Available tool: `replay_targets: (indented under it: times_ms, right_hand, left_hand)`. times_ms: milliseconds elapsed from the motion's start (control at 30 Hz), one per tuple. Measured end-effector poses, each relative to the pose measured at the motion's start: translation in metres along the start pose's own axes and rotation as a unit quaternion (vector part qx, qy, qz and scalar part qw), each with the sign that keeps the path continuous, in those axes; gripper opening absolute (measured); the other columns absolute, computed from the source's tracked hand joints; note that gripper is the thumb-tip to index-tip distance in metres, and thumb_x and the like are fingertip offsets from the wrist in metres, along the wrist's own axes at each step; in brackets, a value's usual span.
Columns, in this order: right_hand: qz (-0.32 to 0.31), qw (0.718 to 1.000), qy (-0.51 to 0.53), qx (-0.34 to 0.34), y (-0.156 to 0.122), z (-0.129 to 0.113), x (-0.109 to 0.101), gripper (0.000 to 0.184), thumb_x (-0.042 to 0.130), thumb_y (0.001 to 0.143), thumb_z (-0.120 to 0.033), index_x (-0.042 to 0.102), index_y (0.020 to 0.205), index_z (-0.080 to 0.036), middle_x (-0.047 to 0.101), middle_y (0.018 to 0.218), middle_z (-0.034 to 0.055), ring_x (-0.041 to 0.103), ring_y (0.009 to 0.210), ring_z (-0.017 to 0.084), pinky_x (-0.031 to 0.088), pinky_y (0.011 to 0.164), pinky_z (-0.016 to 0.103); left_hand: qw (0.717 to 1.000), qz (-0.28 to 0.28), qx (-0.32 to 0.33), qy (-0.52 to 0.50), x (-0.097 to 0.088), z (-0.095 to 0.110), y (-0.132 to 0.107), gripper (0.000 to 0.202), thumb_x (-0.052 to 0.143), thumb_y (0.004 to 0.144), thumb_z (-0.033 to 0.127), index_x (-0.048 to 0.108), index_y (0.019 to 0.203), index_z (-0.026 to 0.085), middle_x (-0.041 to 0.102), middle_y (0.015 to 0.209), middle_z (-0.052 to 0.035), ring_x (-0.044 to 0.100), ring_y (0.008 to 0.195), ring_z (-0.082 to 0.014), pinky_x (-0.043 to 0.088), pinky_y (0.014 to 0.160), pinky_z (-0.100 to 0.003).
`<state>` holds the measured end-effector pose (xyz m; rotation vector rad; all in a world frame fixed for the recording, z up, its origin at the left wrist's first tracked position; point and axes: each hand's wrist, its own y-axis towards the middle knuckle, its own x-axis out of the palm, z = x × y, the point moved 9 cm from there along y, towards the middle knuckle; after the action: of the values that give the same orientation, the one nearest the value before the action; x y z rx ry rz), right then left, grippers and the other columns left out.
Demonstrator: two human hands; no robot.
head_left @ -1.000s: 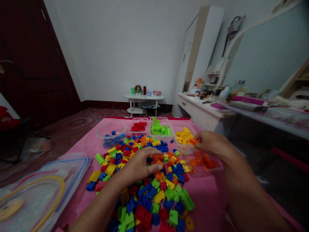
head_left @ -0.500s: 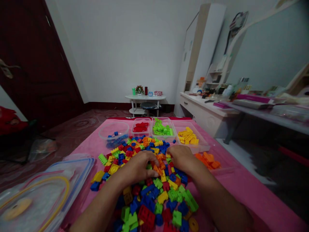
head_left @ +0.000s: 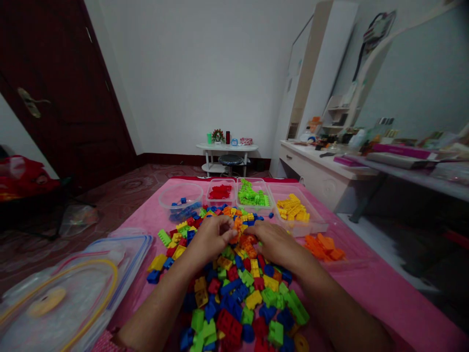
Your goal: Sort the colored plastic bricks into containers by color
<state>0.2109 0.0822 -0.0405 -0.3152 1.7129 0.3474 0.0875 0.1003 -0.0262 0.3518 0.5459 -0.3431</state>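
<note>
A heap of mixed plastic bricks (head_left: pixel 234 288) in red, blue, green, yellow and orange lies on a pink cloth (head_left: pixel 366 303). My left hand (head_left: pixel 210 239) rests on the heap's far part with its fingers curled, pinching at an orange brick (head_left: pixel 234 238). My right hand (head_left: pixel 273 244) lies beside it, fingers bent down onto orange and red bricks. What either hand actually holds is hidden. Behind the heap stand clear tubs: blue bricks (head_left: pixel 181 206), red bricks (head_left: pixel 220 192), green bricks (head_left: pixel 252 196) and yellow bricks (head_left: pixel 293 209). Orange bricks (head_left: pixel 324 246) lie at the right.
Clear tub lids (head_left: pixel 69 293) with coloured rims are stacked at the left. A dark door (head_left: pixel 62 93) stands at the back left. A small white table (head_left: pixel 227 149) is by the far wall. A cluttered white desk (head_left: pixel 330 166) runs along the right.
My right hand came back from the yellow and orange bricks at the right to the middle of the heap, beside my left hand. Both hands have moved a little farther away.
</note>
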Motion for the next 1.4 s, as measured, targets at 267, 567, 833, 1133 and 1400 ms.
replay_targets:
  times_ms: [267, 567, 833, 1133, 1400]
  right_hand:
    - [0.074, 0.992, 0.049, 0.094, 0.005, 0.011, -0.021, 0.015, 0.054, 0.08, -0.025, 0.062, 0.091, -0.018, 0.064, 0.094, 0.0059, 0.058, 0.088, 0.019, 0.036, 0.07, 0.026]
    - [0.113, 0.92, 0.371, -0.058, -0.004, -0.027, -0.058, 0.011, 0.068, 0.069, -0.027, 0.064, 0.07, -0.017, 0.057, 0.121, 0.0064, 0.05, 0.114, 0.02, 0.038, 0.092, 0.03]
    - [0.191, 0.929, 0.316, -0.002, -0.011, -0.008, -0.081, 0.024, 0.064, 0.073, -0.035, 0.062, 0.06, -0.016, 0.066, 0.081, 0.0038, 0.06, 0.074, 0.014, 0.042, 0.067, 0.024]
    - [0.098, 0.94, -0.087, 0.315, -0.069, 0.105, -0.125, 0.026, 0.066, 0.066, -0.047, 0.069, 0.075, -0.022, 0.068, 0.081, 0.0091, 0.061, 0.075, 0.027, 0.036, 0.059, 0.032]
    - [0.04, 0.98, -0.06, 0.188, -0.036, 0.057, -0.083, 0.024, 0.063, 0.07, -0.021, 0.07, 0.092, -0.027, 0.069, 0.096, 0.0058, 0.062, 0.093, 0.026, 0.042, 0.072, 0.032]
  left_hand:
    - [0.962, 0.085, -0.097, -0.242, -0.011, -0.033, 0.005, 0.035, 0.066, 0.064, 0.044, 0.053, 0.077, 0.015, 0.051, 0.059, 0.004, 0.048, 0.051, -0.0083, 0.04, 0.052, -0.02]
    - [0.956, 0.011, -0.101, -0.276, 0.005, -0.014, 0.0, 0.04, 0.069, 0.065, 0.046, 0.064, 0.086, 0.012, 0.065, 0.07, -0.0017, 0.055, 0.059, -0.0105, 0.043, 0.055, -0.021]
    - [0.949, -0.008, -0.103, -0.299, 0.02, -0.009, -0.003, 0.045, 0.072, 0.065, 0.041, 0.055, 0.1, 0.017, 0.065, 0.081, -0.0015, 0.063, 0.072, -0.0151, 0.051, 0.067, -0.028]
    - [0.999, -0.01, 0.03, -0.028, 0.023, 0.014, -0.006, 0.026, 0.055, 0.08, 0.029, 0.065, 0.102, 0.018, 0.067, 0.102, -0.0074, 0.061, 0.096, -0.0209, 0.048, 0.084, -0.033]
    - [0.967, -0.11, 0.128, 0.192, 0.058, 0.018, -0.018, 0.053, 0.046, 0.076, 0.008, 0.053, 0.126, 0.023, 0.053, 0.13, -0.0077, 0.044, 0.122, -0.0235, 0.03, 0.107, -0.04]
